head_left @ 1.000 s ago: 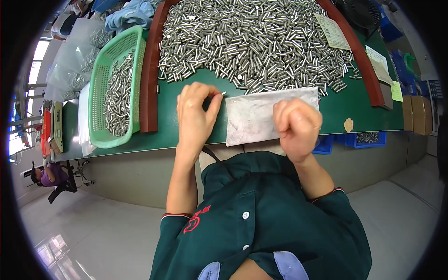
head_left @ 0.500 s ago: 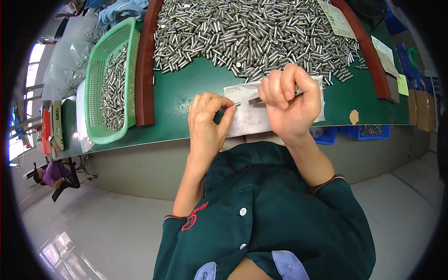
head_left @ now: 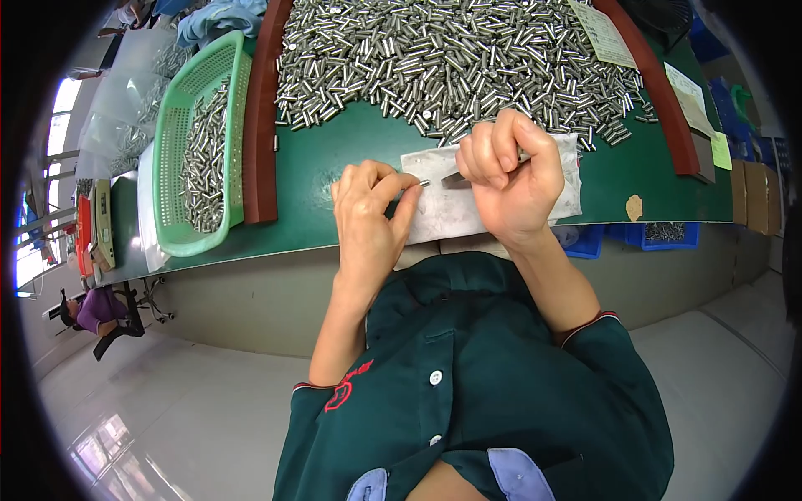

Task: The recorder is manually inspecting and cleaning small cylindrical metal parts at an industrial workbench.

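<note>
A green basket [head_left: 180, 179] of metal pins sits at the desk's [head_left: 334, 159] left. The left hand [head_left: 372, 213] pinches one small pin [head_left: 423, 183] in its fingers above a grey cloth [head_left: 443, 213]. The right hand [head_left: 510, 179], fingers curled shut, grips a dark tool [head_left: 455, 177] just beside it. A pin heap [head_left: 451, 63] lies behind.

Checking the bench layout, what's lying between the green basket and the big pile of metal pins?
In the head view, a long reddish-brown strip runs between the green basket and the pile of metal pins, resting on the green table.
</note>
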A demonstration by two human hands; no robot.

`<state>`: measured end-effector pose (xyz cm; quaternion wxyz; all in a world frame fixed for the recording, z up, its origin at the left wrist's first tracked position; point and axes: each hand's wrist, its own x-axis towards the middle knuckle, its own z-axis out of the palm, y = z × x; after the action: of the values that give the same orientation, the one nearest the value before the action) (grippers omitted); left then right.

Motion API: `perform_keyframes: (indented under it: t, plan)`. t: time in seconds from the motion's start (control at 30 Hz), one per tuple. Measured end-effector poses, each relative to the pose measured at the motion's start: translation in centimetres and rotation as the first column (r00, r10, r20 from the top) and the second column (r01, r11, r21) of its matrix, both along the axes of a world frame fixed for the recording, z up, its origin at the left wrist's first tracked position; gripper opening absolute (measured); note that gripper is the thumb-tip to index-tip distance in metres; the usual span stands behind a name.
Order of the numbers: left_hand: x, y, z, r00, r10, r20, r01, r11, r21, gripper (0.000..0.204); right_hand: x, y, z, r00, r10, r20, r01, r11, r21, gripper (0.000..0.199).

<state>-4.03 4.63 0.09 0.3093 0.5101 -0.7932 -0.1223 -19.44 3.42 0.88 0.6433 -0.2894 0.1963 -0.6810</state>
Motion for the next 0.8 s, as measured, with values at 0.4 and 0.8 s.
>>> perform_keyframes:
  t: [0.4, 0.8]
  plan:
    - [1.2, -1.0, 0.4, 0.568, 0.283, -0.773, 0.291, 0.810, 0.510, 0.007, -3.0, -0.9, -0.1, 0.963, 0.036, 0.266, -0.053, 0.997, 0.056, 0.030]
    - [2.8, -2.4, -0.1, 0.183, 0.541, -0.821, 0.535, 0.645, 0.545, 0.024, -3.7, -1.5, -1.3, 0.919, 0.111, 0.379, -0.139, 0.989, 0.048, 0.031]
